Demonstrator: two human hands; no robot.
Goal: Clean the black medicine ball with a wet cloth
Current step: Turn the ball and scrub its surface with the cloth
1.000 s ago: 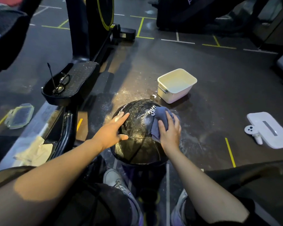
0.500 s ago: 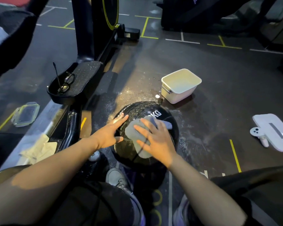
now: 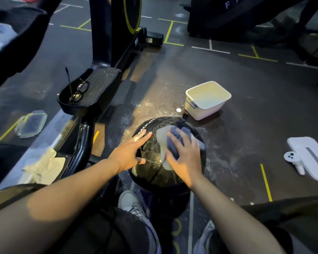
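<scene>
While my right hand [image 3: 184,158] pressed the wet cloth [image 3: 170,142] against the black medicine ball [image 3: 152,162], its fingers lay spread and nearly straight over the folds, pushing rather than pinching. The cloth, blue-grey with a paler flap toward 9 o'clock, covered the ball's upper face. My left hand [image 3: 128,153] rested flat on the ball's 9 o'clock flank, fingers extended and apart, thumb against the surface, holding nothing. The ball sat on the dark floor [image 3: 246,107] directly before my knees, white lettering showing along its upper-left curve, with pale speckles on the floor around it.

At 1 o'clock from the ball, just beside it, stood a white rectangular tub [image 3: 207,99]. At 3 o'clock, well apart, lay a white flat device [image 3: 312,156] with a white handheld controller [image 3: 292,158] touching its near edge. At 10 o'clock, a black exercise machine's footplate [image 3: 92,88] carried a pair of spectacles [image 3: 79,92], one arm raised. At 9 o'clock, farther off, a clear container lid [image 3: 31,123] lay on the floor; nearer me, at 8 o'clock, was crumpled yellowish paper [image 3: 46,165]. At 6 o'clock, a grey shoe [image 3: 130,202] showed below the ball.
</scene>
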